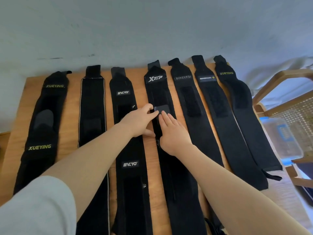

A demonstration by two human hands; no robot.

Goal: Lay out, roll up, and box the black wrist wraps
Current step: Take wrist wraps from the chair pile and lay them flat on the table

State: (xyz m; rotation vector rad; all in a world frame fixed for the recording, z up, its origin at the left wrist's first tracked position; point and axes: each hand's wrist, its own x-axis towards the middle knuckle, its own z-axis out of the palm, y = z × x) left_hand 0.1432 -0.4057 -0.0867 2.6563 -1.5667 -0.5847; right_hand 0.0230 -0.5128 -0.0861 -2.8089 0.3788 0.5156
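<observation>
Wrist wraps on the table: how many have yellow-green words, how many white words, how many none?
Yellow-green lettered black fabric wraps: 2
White or grey lettered black fabric wraps: 4
Black fabric wrap showing no words: 1
Total: 7

wrist wraps [199, 116]: black
XUEYING lettering [39, 147]: yellow-green
XTEP logo [155, 78]: white
tabletop [71, 116]: orange-brown wood grain
sleeve [39, 209]: light grey
storage box [282, 136], 3 o'clock: clear, blue clips

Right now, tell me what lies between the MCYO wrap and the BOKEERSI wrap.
The XTEP wrap lies between the MCYO wrap and the BOKEERSI wrap, with both hands on it, in the head view.
</observation>
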